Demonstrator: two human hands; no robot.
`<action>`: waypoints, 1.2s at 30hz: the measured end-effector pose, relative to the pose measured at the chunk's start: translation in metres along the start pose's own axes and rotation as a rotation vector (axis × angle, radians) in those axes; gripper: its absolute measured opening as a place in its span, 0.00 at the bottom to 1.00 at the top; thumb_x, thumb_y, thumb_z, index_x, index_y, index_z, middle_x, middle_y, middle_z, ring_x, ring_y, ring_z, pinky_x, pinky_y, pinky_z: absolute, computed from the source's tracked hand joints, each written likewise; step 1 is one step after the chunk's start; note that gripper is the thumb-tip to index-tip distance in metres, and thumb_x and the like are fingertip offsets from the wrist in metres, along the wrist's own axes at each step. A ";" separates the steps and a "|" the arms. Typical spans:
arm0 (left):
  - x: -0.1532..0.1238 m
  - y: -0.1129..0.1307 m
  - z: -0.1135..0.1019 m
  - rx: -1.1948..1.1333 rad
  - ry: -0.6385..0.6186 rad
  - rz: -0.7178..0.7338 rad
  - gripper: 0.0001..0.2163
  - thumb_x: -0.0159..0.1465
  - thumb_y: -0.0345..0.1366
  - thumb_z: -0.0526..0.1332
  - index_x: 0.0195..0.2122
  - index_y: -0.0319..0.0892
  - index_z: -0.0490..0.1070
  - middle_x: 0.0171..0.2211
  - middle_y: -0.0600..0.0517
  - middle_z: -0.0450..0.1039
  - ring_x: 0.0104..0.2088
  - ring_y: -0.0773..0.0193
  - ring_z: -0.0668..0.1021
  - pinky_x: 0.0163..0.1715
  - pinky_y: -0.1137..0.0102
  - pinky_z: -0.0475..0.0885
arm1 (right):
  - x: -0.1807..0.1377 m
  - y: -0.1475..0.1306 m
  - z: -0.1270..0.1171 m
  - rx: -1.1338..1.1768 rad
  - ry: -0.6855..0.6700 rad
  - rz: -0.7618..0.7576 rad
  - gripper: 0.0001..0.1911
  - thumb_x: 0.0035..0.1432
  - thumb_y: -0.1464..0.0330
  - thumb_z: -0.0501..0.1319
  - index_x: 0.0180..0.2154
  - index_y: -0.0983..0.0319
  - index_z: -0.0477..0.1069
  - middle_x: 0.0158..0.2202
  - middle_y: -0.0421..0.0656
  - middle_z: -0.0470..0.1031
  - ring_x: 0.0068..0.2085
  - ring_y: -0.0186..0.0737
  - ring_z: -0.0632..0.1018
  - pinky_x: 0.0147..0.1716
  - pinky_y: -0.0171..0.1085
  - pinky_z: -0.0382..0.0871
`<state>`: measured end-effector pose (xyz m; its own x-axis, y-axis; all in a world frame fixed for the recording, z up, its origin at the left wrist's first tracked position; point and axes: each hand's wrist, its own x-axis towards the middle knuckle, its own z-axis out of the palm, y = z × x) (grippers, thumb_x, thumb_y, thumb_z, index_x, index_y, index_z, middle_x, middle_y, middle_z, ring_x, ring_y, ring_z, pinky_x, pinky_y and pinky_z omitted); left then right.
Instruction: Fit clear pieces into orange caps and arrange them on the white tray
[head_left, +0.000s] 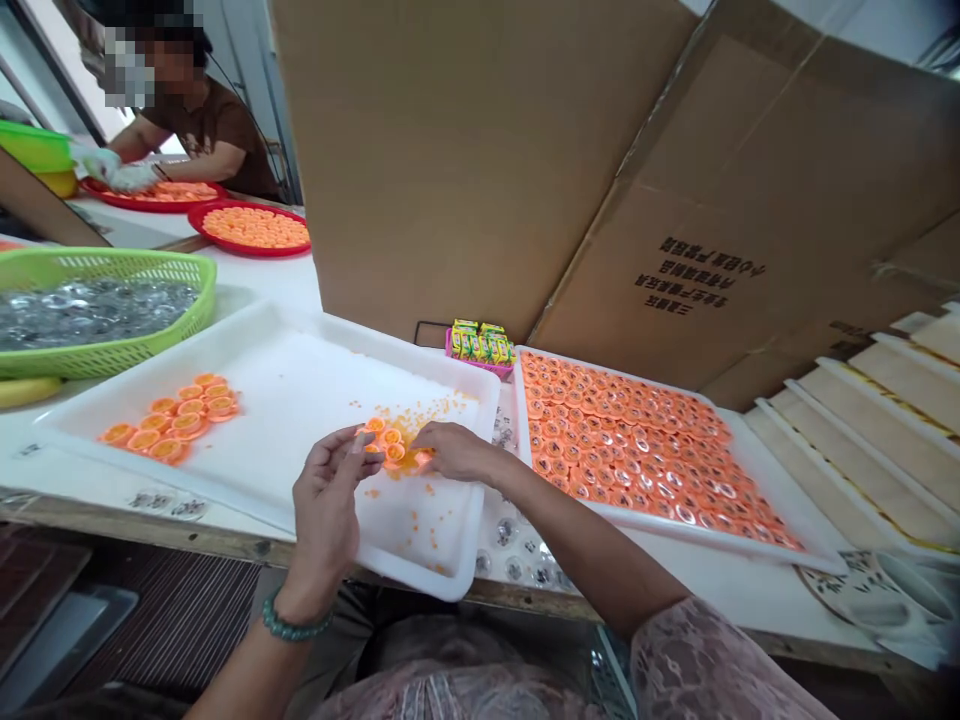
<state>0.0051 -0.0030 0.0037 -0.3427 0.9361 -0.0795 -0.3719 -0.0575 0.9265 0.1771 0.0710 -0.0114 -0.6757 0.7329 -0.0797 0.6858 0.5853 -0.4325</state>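
Observation:
My left hand, a green bead bracelet at its wrist, has thumb and fingers closed at the edge of a small cluster of round orange cups. My right hand reaches down, fingers curled, into loose small orange bits; an orange piece shows at its fingertips, partly hidden. Both hands are over the right part of a white tray. More orange cups with scalloped rims lie grouped at the tray's left end. Stray bits are scattered near the tray's right corner.
A tray of covered orange pieces lies right, beside a pink basket of yellow-green packets. Tall cardboard stands behind. Clear domes fill a green basket at left. A gloved co-worker works by red trays. Stacked trays stand far right.

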 end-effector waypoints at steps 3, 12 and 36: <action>0.007 -0.005 -0.004 0.088 -0.067 -0.061 0.15 0.53 0.40 0.65 0.39 0.40 0.69 0.34 0.50 0.73 0.30 0.65 0.76 0.33 0.68 0.71 | 0.003 0.001 0.005 -0.044 -0.031 0.045 0.11 0.47 0.70 0.67 0.35 0.64 0.73 0.32 0.42 0.73 0.36 0.37 0.72 0.34 0.33 0.61; 0.021 -0.022 -0.006 0.804 -0.519 -0.093 0.19 0.49 0.33 0.61 0.44 0.37 0.71 0.40 0.44 0.75 0.38 0.53 0.76 0.39 0.63 0.69 | -0.015 -0.032 0.002 0.015 0.131 0.007 0.09 0.48 0.71 0.66 0.32 0.64 0.67 0.33 0.40 0.66 0.32 0.33 0.68 0.30 0.30 0.59; 0.022 -0.036 0.024 1.604 -0.502 0.054 0.09 0.46 0.32 0.68 0.27 0.36 0.72 0.32 0.37 0.74 0.40 0.43 0.75 0.39 0.59 0.65 | 0.032 0.009 -0.007 -0.026 -0.253 0.175 0.28 0.41 0.77 0.66 0.47 0.62 0.68 0.46 0.46 0.72 0.45 0.44 0.73 0.39 0.33 0.64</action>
<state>0.0318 0.0280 -0.0227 0.0822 0.9735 -0.2133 0.9323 0.0006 0.3616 0.1634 0.1018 -0.0115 -0.5907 0.7152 -0.3735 0.8019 0.4690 -0.3701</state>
